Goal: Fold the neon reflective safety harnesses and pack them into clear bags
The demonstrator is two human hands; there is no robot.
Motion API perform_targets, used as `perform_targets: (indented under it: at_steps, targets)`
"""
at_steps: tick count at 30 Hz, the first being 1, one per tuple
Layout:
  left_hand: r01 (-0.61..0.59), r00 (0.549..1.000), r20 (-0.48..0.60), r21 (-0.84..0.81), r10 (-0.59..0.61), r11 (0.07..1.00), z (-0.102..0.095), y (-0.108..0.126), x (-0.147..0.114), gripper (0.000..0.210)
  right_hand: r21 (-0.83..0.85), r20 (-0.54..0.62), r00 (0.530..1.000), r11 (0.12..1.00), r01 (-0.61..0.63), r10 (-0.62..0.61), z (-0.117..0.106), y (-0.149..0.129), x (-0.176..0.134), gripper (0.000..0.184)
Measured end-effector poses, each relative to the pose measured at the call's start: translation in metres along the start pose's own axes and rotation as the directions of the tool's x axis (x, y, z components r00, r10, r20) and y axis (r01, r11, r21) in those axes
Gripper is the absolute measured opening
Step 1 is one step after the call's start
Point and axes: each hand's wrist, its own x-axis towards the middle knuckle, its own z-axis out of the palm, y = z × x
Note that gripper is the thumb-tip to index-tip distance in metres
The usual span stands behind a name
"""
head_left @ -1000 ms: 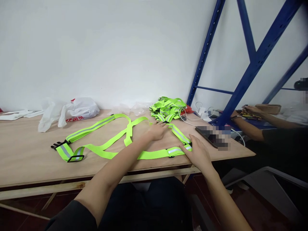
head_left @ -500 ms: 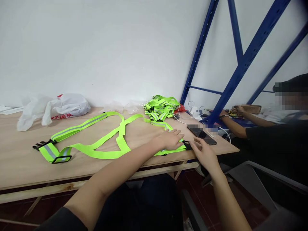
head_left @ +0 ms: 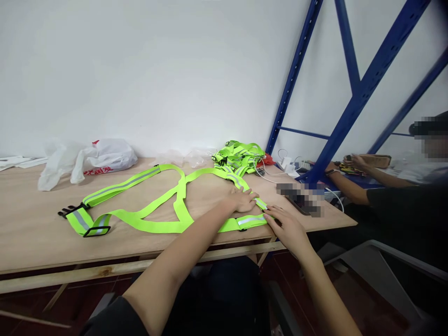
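A fluorescent yellow-green reflective vest (head_left: 181, 196) made of elastic straps lies spread on the wooden table, grey reflective bands along its sides. At its left end are a black buckle (head_left: 70, 211) and a black strap slider (head_left: 97, 231). My left hand (head_left: 241, 200) rests on the upper right strap, fingers spread over it. My right hand (head_left: 287, 229) has its thumb and fingers closed about the right-hand end of the vest, covering the buckle there. Another slider (head_left: 242, 224) sits on the lower strap between my hands.
Behind lies a heap of similar vests (head_left: 240, 156). A blurred phone (head_left: 303, 200) and white cables are at the right. White plastic bags (head_left: 112, 156) lie at the back left. A blue metal rack (head_left: 336, 126) stands by the table's right end, where a co-worker's arms (head_left: 350, 184) show.
My left hand has slid back along the upper strap, its fingers bent more. My right hand has moved onto the vest's right end, hiding the black buckle. The straps there lie more spread apart.
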Motion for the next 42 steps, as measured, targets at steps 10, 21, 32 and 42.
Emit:
perform_targets:
  at_steps: [10,21,32,42]
  targets:
    - [0.195,0.979,-0.066,0.063,-0.191,0.979,-0.005,-0.031,-0.001,0.068,-0.090,-0.034,0.998,0.995,0.052,-0.055,-0.009,-0.015,0.004,0.027]
    - [0.225,0.965,-0.170,0.161,-0.197,0.961,-0.017,-0.063,-0.027,0.054,-0.069,-0.174,0.983,0.996,0.048,-0.060,0.003,-0.008,0.012,0.040]
    - [0.268,0.954,-0.176,0.141,-0.243,0.953,-0.020,-0.076,-0.028,0.067,0.072,-0.197,0.972,0.987,0.143,-0.126,0.006,-0.001,0.016,0.040]
    - [0.330,0.940,-0.123,0.081,-0.320,0.940,-0.024,-0.099,-0.036,0.079,0.078,-0.226,0.963,0.982,0.171,-0.149,0.004,-0.004,0.017,0.040]
